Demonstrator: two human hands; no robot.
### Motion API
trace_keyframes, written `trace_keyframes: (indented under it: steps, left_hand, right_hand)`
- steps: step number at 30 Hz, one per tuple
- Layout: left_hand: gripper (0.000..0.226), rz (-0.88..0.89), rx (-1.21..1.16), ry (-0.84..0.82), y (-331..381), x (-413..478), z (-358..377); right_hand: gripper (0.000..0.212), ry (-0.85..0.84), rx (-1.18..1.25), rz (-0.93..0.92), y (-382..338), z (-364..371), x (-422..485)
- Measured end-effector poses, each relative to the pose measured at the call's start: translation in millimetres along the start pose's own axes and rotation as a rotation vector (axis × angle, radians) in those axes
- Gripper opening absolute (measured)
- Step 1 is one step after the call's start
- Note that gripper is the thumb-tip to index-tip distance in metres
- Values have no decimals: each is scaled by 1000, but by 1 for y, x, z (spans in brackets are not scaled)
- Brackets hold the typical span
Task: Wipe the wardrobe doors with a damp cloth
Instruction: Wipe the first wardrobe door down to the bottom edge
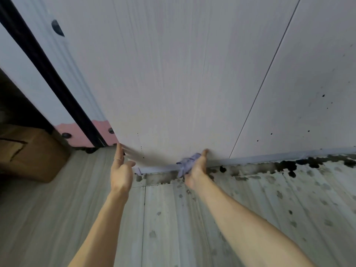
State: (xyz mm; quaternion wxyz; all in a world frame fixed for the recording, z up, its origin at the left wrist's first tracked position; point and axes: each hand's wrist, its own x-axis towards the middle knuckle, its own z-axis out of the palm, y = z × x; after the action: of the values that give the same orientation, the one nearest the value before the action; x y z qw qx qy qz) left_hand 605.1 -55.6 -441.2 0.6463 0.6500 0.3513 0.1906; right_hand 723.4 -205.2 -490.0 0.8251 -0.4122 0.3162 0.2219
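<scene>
A pale wood-grain wardrobe door [163,83] fills the upper view, with a second door [308,93] to its right across a thin gap. My right hand [196,168] grips a crumpled pale lilac cloth [187,162] and presses it against the bottom edge of the left door. My left hand [121,170] is held with straight fingers near the door's lower left corner; a ring sits on one finger. Whether its fingertips touch the door I cannot tell.
Dark mould-like stains [289,166] run along the floor [192,218] below the doors and speckle the right door. A brown cardboard box [30,153] stands at the left. A dark vertical frame [48,70] and a pink strip with screws [77,132] border the door's left side.
</scene>
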Motion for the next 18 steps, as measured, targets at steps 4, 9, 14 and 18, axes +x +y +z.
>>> trace_keyframes:
  steps: [4, 9, 14, 18]
  left_hand:
    - [81, 21, -8, -2, 3, -2, -1]
    - [81, 18, 0, -44, 2, 0, -3]
    - [83, 14, 42, -101, 0, 5, -16]
    - [81, 21, 77, -140, 1, 10, -27]
  right_hand:
    - [63, -55, 60, 31, 5, 2, -7]
    - [69, 109, 77, -1, -35, -5, -6]
    - [53, 126, 67, 7, -27, 5, -9]
    - [29, -40, -167, 26, 17, 19, -9]
